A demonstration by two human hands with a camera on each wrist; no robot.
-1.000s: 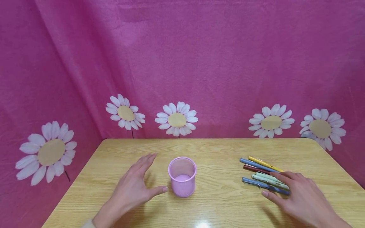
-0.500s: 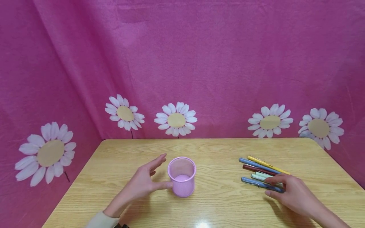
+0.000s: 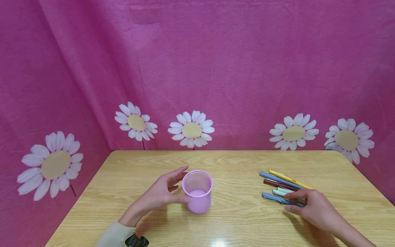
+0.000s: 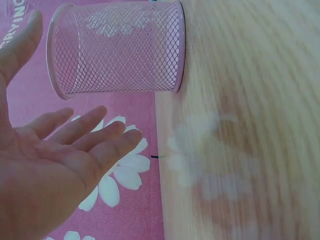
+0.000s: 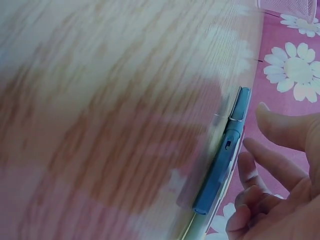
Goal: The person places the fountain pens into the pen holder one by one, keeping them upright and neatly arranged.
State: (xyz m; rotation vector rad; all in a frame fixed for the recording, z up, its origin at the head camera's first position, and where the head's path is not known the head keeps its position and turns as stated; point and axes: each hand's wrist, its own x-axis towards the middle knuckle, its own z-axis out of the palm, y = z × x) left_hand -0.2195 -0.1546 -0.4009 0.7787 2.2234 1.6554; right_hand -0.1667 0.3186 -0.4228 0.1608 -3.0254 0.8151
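Note:
A pink mesh pen holder (image 3: 199, 204) stands upright at the middle of the wooden table. My left hand (image 3: 154, 197) is at its left side, thumb near the front and fingers behind; in the left wrist view its fingers (image 4: 100, 150) are spread with nothing held. On the right lie several pens: a yellow pen (image 3: 287, 177), a blue pen (image 3: 276, 177), a dark red pen (image 3: 277, 184), pale green ones (image 3: 278, 192) and a nearer blue pen (image 3: 276, 198). Over their near ends hovers my right hand (image 3: 319, 211), thumb and forefinger apart beside the nearer blue pen.
The wooden table (image 3: 234, 226) ends at the back against a pink cloth (image 3: 240, 68) printed with white daisies. The cloth also runs along the left and right sides. A black watch or band (image 3: 135, 240) is on my left wrist below a light sleeve (image 3: 112, 236).
My left hand has moved right, up to the pen holder. My right hand has drawn its thumb and forefinger closer together over the pens' near ends. The pens and holder stay in place.

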